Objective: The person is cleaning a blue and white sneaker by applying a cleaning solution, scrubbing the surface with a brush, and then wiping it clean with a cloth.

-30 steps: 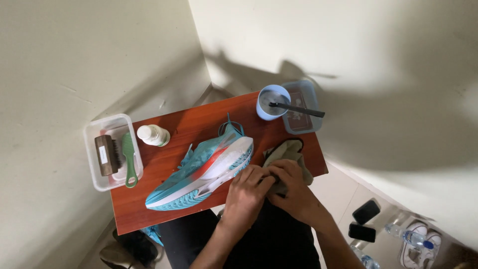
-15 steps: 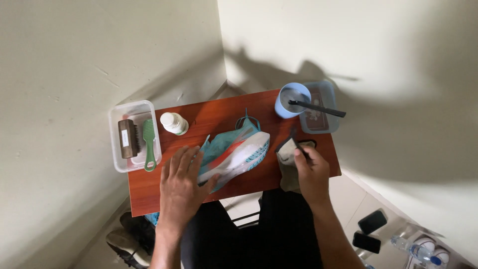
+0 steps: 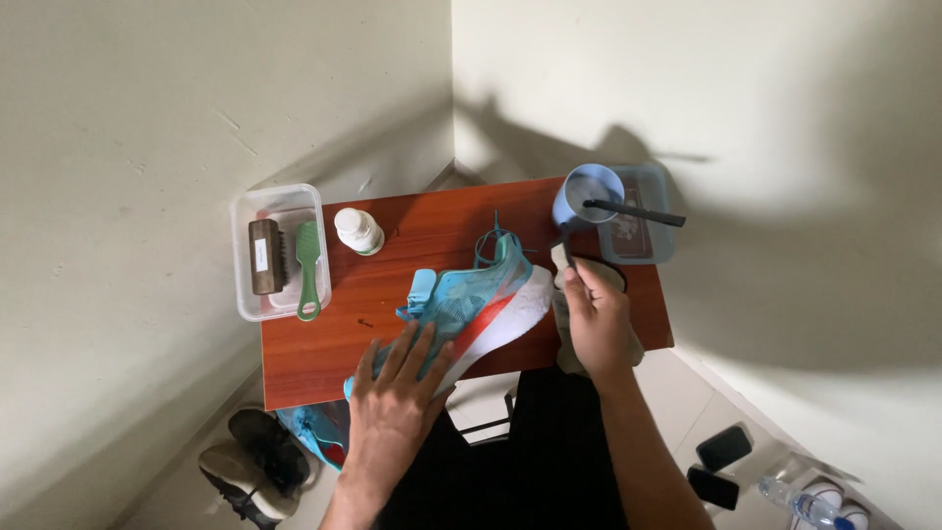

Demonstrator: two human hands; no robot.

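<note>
A teal running shoe (image 3: 471,299) with an orange stripe and white sole lies on its side on a small reddish wooden table (image 3: 392,324). My left hand (image 3: 397,393) rests flat on the shoe's heel end, fingers spread. My right hand (image 3: 594,319) is by the toe, closed on a pale grey cloth (image 3: 569,267) that hangs over the table's near right edge. Just beyond it stands a light blue cup (image 3: 587,192) with a dark brush (image 3: 638,212) laid across its rim.
A clear tub (image 3: 280,250) at the table's left end holds a brown brush and a green brush. A small white bottle (image 3: 357,231) stands beside it. A blue-tinted tub (image 3: 638,231) sits at the far right. Shoes, dark objects and a water bottle lie on the floor.
Both hands were together on the cloth a second ago. My left hand has moved onto the shoe's heel, and my right hand has lifted the cloth toward the toe.
</note>
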